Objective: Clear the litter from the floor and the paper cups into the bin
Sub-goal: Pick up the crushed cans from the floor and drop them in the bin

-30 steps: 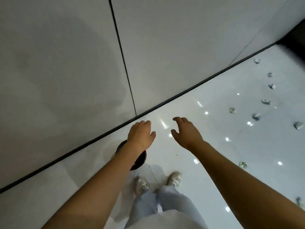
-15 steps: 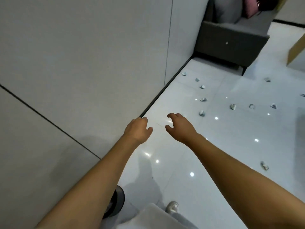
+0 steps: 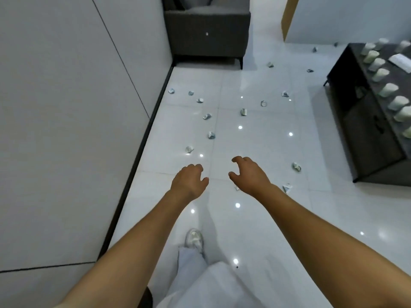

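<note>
— How did the person's hands look at that moment?

— Both were stretched forward over the floor [image 3: 255, 218] and held nothing. The left hand [image 3: 189, 180] had its fingers loosely curled downward; the right hand [image 3: 250, 174] was slack too, thumb apart from the hooked fingers. They hung near each other without touching.

— And the litter?

— Crumpled scraps [image 3: 211, 135] lay scattered over the white tiles ahead of the hands. One piece [image 3: 189, 149] sat just beyond the left hand, near the dark skirting of the wall [image 3: 66, 130]. Another [image 3: 296, 166] lay to the right of the right hand, and a flattened piece [image 3: 287, 187] lay just beside that forearm. More were strewn farther off toward the grey sofa [image 3: 209, 34].

— Where were the paper cups?

— A row of them [image 3: 388, 90] stood along the dark tabletop [image 3: 355, 121] at the right edge of the view, well apart from both hands.

— Anything of the person's body?

— One pale shoe [image 3: 194, 237] showed beneath the arms, with a light trouser leg [image 3: 191, 261] over it.
</note>
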